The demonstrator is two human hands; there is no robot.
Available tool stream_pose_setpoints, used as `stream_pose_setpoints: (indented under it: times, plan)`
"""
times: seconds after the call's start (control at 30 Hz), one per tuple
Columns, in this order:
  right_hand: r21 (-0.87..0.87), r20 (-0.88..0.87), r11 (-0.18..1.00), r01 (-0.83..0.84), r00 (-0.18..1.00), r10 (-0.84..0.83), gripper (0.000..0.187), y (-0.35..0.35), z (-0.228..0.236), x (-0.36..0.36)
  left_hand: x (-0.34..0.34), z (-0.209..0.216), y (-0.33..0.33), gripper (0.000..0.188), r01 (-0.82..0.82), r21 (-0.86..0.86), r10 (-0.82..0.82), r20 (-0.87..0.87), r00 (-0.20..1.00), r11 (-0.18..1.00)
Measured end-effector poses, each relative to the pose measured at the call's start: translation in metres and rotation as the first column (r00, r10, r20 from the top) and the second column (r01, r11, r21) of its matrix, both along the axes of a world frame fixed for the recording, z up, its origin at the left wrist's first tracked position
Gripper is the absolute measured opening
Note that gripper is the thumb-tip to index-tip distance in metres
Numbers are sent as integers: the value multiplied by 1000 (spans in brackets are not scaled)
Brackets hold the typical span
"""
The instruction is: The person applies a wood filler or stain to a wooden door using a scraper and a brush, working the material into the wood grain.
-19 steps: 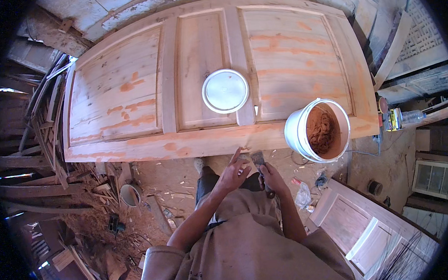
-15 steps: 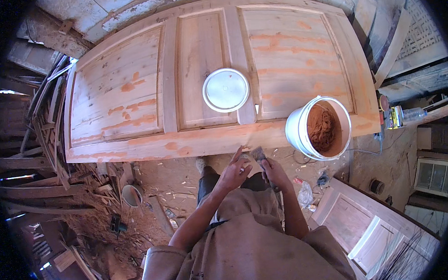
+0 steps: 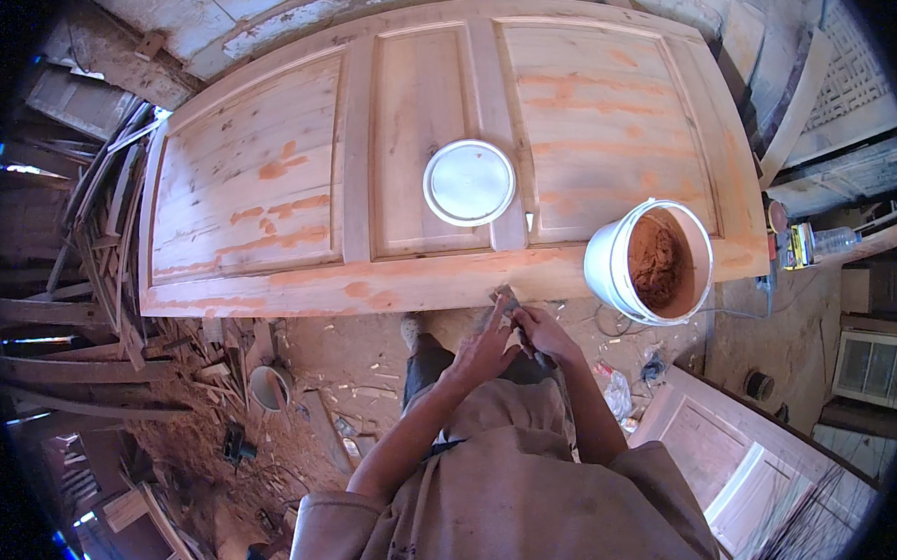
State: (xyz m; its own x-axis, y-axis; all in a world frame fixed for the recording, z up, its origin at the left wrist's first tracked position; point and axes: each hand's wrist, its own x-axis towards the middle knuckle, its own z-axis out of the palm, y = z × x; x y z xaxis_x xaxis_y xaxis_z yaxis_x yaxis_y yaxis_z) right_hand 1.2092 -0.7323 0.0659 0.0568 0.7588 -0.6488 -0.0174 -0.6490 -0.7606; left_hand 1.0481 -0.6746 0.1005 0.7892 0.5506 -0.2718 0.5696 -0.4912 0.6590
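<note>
A paneled wooden door [image 3: 419,286] with orange-brown filler streaks lies flat in front of me. At its near edge my right hand [image 3: 548,336] is closed on a putty knife [image 3: 505,297], its blade toward the door. My left hand [image 3: 484,353] is beside it, fingers stretched out, with the fingertips at the blade; whether they press on it is hard to tell. To the right, a white bucket [image 3: 608,263] of reddish-brown filler [image 3: 656,266] is tilted toward me at the door's near edge. A round white lid [image 3: 469,183] rests on the middle panel.
Stacked wood scraps [image 3: 103,265] fill the left side. Shavings and offcuts cover the floor [image 3: 317,361]. A second paneled door [image 3: 716,438] lies at the lower right. Near the right edge there is a clear plastic bottle [image 3: 835,244], and a cable [image 3: 735,310] runs close by.
My hands have come together at the door's near edge. The left fingers have reached the putty knife's blade, and the blade has moved slightly left and forward. The view has shifted a little.
</note>
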Motion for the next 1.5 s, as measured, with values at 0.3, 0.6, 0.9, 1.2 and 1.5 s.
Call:
stream_pose_setpoints:
  times: [0.3, 0.6, 0.9, 1.2, 1.5]
  plan:
    - [-71, -230, 978, 198, 950, -209, 33, 1, 8, -10, -10, -6, -1, 45, 171, 147, -143, -182, 973, 974]
    - [-20, -172, 980, 198, 965, -198, 36, 1, -14, -14, -8, -4, -12, 37, 223, 239, -167, -231, 958, 945]
    - [-90, -352, 963, 255, 896, -270, 30, 6, 3, -22, -23, -5, -6, 32, 148, 100, -137, -106, 985, 984]
    - [-129, -359, 959, 253, 890, -283, 28, 11, 15, -27, -30, -12, -16, 23, 93, 41, -91, -42, 995, 995]
    - [-123, -352, 954, 275, 886, -301, 30, 12, 24, -31, -36, -20, -23, 20, 45, 62, -45, -10, 999, 997]
